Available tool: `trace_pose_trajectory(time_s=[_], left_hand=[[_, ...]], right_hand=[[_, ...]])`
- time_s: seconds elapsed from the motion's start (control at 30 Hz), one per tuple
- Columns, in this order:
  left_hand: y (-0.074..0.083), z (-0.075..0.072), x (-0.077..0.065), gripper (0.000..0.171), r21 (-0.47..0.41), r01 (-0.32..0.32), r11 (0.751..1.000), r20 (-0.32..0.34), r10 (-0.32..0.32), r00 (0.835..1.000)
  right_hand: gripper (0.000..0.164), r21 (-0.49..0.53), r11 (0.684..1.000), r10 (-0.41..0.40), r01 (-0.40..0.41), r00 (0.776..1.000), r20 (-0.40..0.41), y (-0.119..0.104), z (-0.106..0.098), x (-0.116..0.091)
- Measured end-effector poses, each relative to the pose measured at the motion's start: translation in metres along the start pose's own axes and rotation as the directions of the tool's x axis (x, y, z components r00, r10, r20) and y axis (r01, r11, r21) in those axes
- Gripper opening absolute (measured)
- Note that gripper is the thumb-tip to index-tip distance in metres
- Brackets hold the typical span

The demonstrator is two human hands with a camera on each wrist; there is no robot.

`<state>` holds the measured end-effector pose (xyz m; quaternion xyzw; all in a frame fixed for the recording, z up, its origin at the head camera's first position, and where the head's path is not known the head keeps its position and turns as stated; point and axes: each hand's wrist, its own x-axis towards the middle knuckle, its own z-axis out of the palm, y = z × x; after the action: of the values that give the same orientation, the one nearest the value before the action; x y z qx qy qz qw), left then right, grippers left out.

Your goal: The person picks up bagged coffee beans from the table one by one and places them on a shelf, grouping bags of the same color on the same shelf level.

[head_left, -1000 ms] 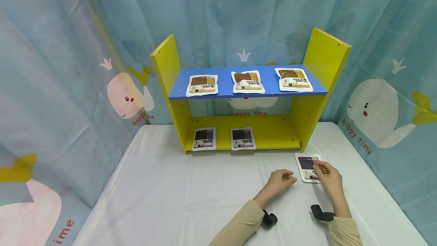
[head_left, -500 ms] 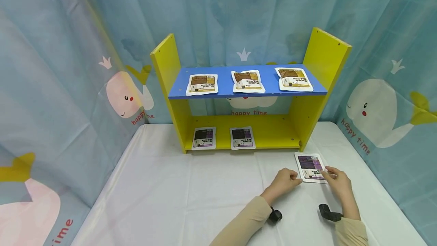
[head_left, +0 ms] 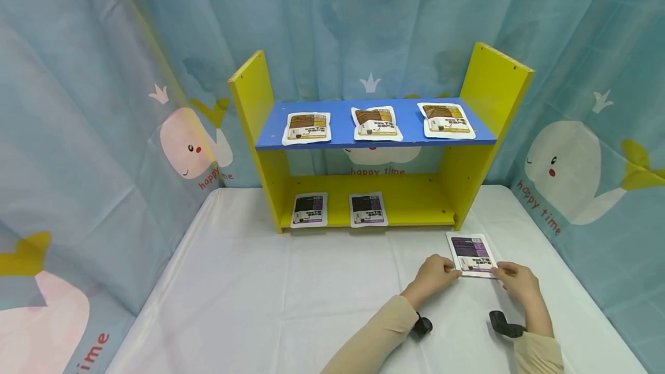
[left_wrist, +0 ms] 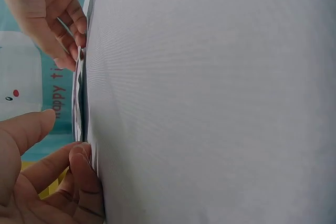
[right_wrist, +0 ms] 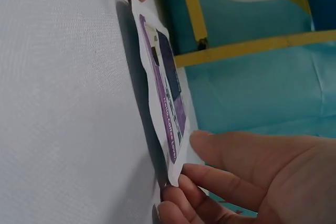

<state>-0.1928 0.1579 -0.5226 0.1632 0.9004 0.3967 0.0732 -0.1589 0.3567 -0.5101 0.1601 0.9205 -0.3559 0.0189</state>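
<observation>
A flat white coffee packet [head_left: 471, 253] with a purple-and-black label lies on the white table, right of the shelf's front. My left hand [head_left: 433, 275] pinches its near left corner. At the near right corner, my right hand [head_left: 522, 284] holds the edge between thumb and fingers. In the right wrist view the packet [right_wrist: 163, 93] shows "Hello, Coffee Lover" and its near edge is slightly raised, casting a shadow. The left wrist view catches the packet [left_wrist: 79, 103] edge-on between both hands, so its face is hidden there.
A yellow shelf [head_left: 415, 189] with a blue upper board [head_left: 343, 123] stands at the back. Several brown-labelled packets [head_left: 376, 123] lie on the blue board. Below are two purple-labelled packets [head_left: 368, 210] at left and middle. A printed blue curtain [head_left: 332, 27] surrounds the table [head_left: 234, 293].
My right hand has slid from the packet's face to its near right corner. My left hand has moved right, from beside the packet onto its near left corner. The packet has barely moved.
</observation>
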Motion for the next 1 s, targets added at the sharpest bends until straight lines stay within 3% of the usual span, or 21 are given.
trace_pose_trajectory(time_s=[0.27, 0.47, 0.77, 1.0], left_hand=[[-0.003, 0.0, -0.001, 0.014, -0.127, 0.012, 0.992, -0.044, -0.017, 0.999], [-0.007, 0.003, -0.003, 0.011, -0.194, 0.018, 0.981, -0.087, -0.036, 0.996], [-0.013, 0.006, -0.006, 0.016, -0.416, 0.037, 0.909, -0.111, -0.091, 0.99], [-0.019, 0.002, -0.007, 0.016, -0.498, 0.017, 0.867, -0.121, -0.089, 0.989]], right_hand=[[0.039, 0.021, 0.999, -0.029, 0.029, 1.0, -0.011, 0.0, -0.001, -0.002], [0.041, 0.046, 0.999, -0.026, 0.024, 0.998, 0.055, 0.008, -0.001, 0.001], [0.047, 0.08, 0.996, -0.055, 0.047, 0.994, 0.097, 0.009, 0.001, 0.0], [0.044, 0.098, 0.991, -0.101, 0.093, 0.991, 0.082, 0.002, 0.003, -0.002]])
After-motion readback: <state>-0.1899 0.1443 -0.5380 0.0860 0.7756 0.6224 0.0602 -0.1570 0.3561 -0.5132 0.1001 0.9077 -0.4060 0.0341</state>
